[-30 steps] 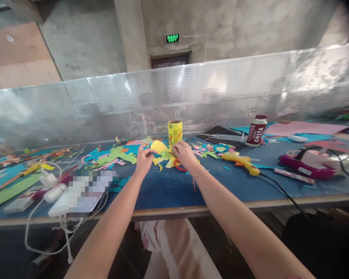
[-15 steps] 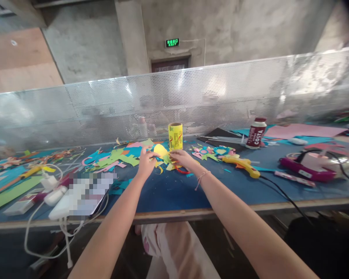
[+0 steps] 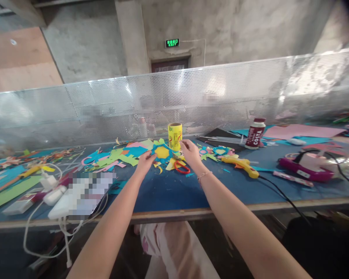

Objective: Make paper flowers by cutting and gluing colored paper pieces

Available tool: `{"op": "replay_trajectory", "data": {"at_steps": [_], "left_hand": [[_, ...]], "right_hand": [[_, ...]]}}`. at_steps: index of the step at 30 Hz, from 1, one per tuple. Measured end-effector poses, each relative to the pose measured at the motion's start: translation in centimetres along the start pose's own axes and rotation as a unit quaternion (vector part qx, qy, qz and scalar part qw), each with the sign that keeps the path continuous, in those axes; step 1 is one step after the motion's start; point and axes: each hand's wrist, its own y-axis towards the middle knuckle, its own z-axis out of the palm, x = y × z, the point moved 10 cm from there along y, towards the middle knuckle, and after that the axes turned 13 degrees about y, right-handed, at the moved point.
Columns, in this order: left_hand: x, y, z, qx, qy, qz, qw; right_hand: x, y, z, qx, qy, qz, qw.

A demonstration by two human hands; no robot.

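A paper flower (image 3: 162,152) with a yellow round centre and blue petals is in the middle of the table. At its left edge, my left hand (image 3: 145,162) pinches the blue petals between thumb and fingers. Over to the right, apart from the flower, my right hand (image 3: 191,154) has its fingertips drawn together in front of the yellow tape roll (image 3: 175,136). What it holds, if anything, is too small to make out. Red-handled scissors (image 3: 182,167) lie between my hands, their blades partly hidden among paper scraps (image 3: 123,156).
To the right lie a yellow glue gun (image 3: 241,166) with a black cord, another paper flower (image 3: 221,151), a Costa bottle (image 3: 255,133) and a purple object (image 3: 306,169). Phone, white charger and cables (image 3: 58,204) occupy the left front. Behind the table stands a perforated metal screen (image 3: 104,112).
The flower's blue petals now show around the yellow disc. My right hand has moved away from it, rightward and slightly up, uncovering the scissors. My left hand stays close to its place.
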Motion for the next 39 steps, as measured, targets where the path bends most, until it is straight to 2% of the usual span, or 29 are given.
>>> {"op": "replay_trajectory", "data": {"at_steps": [1, 2, 5, 6, 8, 12, 15, 20, 25, 29, 32, 35, 39], "left_hand": [[0.2, 0.0, 0.1, 0.002, -0.010, -0.009, 1.000], [0.2, 0.0, 0.1, 0.002, -0.014, -0.011, 1.000], [0.0, 0.0, -0.2, -0.004, 0.018, 0.010, 1.000], [-0.1, 0.0, -0.4, -0.009, 0.035, 0.018, 0.999], [-0.3, 0.0, -0.7, -0.018, 0.068, 0.029, 0.997], [-0.9, -0.1, -1.0, -0.031, 0.106, 0.054, 0.992], [-1.3, -0.2, -0.7, -0.029, 0.110, 0.065, 0.991], [-0.4, 0.1, -0.1, -0.015, 0.026, 0.029, 0.999], [-0.2, 0.3, 0.5, 0.013, -0.011, 0.064, 0.998], [0.6, 0.6, -0.4, -0.022, -0.033, 0.054, 0.998], [1.0, 0.8, -0.9, -0.042, -0.048, 0.037, 0.997], [1.0, 0.9, -0.4, -0.016, -0.047, 0.032, 0.998], [0.6, 0.7, 0.9, 0.027, -0.034, 0.049, 0.998]], "right_hand": [[0.3, 0.0, -0.2, -0.010, -0.001, -0.017, 1.000], [-0.1, -0.1, 0.2, 0.003, 0.018, -0.002, 1.000], [-3.4, -1.4, 3.4, 0.112, 0.106, 0.156, 0.976], [-4.3, -2.0, 4.2, 0.132, 0.119, 0.196, 0.964], [-5.3, -2.7, 5.1, 0.144, 0.130, 0.233, 0.953], [-5.8, -2.8, 5.3, 0.137, 0.150, 0.241, 0.949], [-5.9, -2.6, 4.9, 0.110, 0.156, 0.244, 0.951], [-5.6, -2.7, 5.1, 0.112, 0.145, 0.228, 0.956], [-6.0, -3.1, 5.4, 0.125, 0.149, 0.246, 0.950], [-6.2, -2.9, 4.7, 0.103, 0.170, 0.267, 0.943], [-5.9, -2.3, 4.0, 0.084, 0.138, 0.243, 0.957], [-5.4, -1.9, 4.2, 0.090, 0.118, 0.200, 0.969], [-5.6, -2.4, 5.7, 0.128, 0.139, 0.194, 0.963]]}}
